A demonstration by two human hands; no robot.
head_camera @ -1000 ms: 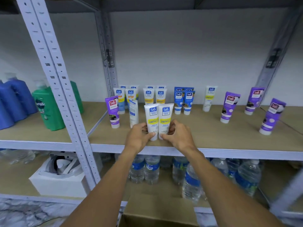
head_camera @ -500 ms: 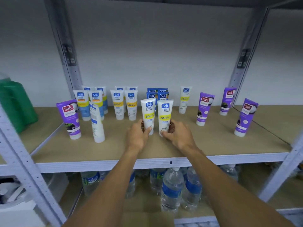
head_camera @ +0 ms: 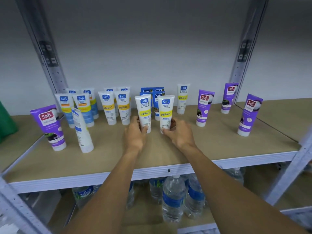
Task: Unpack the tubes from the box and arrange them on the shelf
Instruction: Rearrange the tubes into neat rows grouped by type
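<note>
Two white and yellow tubes stand upright, cap down, on the wooden shelf [head_camera: 168, 149]. My left hand [head_camera: 135, 134] grips the left tube [head_camera: 144, 110] near its cap. My right hand [head_camera: 179, 134] grips the right tube [head_camera: 166, 112] the same way. The two tubes stand a little apart. Behind them stand blue tubes [head_camera: 157, 98]. To the left stand more white and yellow tubes [head_camera: 108, 107], white and blue tubes [head_camera: 83, 108], a turned white tube [head_camera: 81, 130] and a purple tube [head_camera: 49, 127]. The box is out of view.
Three purple tubes [head_camera: 203, 107] and one white tube [head_camera: 182, 98] stand to the right. Grey metal uprights [head_camera: 241, 68] frame the bay. Water bottles [head_camera: 173, 198] fill the shelf below. A green bottle [head_camera: 5, 122] shows at the left edge.
The camera has shifted right and nearer. Both hands have carried the two white and yellow tubes deeper onto the shelf, and the tubes now stand further apart.
</note>
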